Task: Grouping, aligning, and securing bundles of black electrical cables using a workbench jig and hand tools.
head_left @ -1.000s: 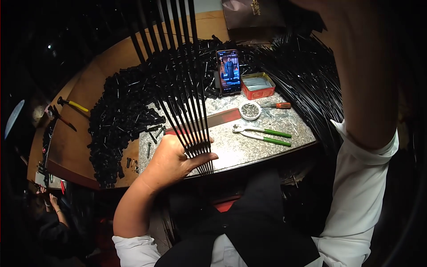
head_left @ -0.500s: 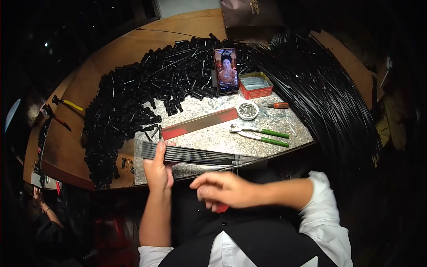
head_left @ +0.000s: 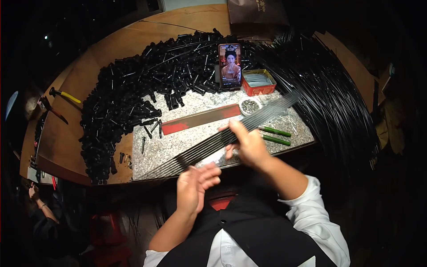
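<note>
My right hand (head_left: 252, 147) grips a flat bundle of thin black metal ribs (head_left: 202, 147) near its middle, thumb on top. The bundle slants over the stone slab (head_left: 147, 164), its upper right end blurred by motion. Just below its lower left part, my left hand (head_left: 195, 184) is open, fingers spread, holding nothing. Beyond the bundle lies a long brown-and-red bar (head_left: 200, 119). Green-handled pincers (head_left: 276, 131) lie partly hidden behind the bundle, their jaws covered. A white dish (head_left: 250, 106) of small metal bits sits beside the bar.
Black tubular parts (head_left: 129, 93) are heaped at the left and back. At the right spreads a mass of long black rods (head_left: 329, 93). A phone (head_left: 230, 66) stands by a red tin (head_left: 259, 84) of thin strips. A yellow-handled tool (head_left: 66, 97) and another person's hand (head_left: 33, 192) are far left.
The bundle has passed from my left hand to my right and swung to a steeper slant, its far end to the upper right. My left hand has opened and dropped lower.
</note>
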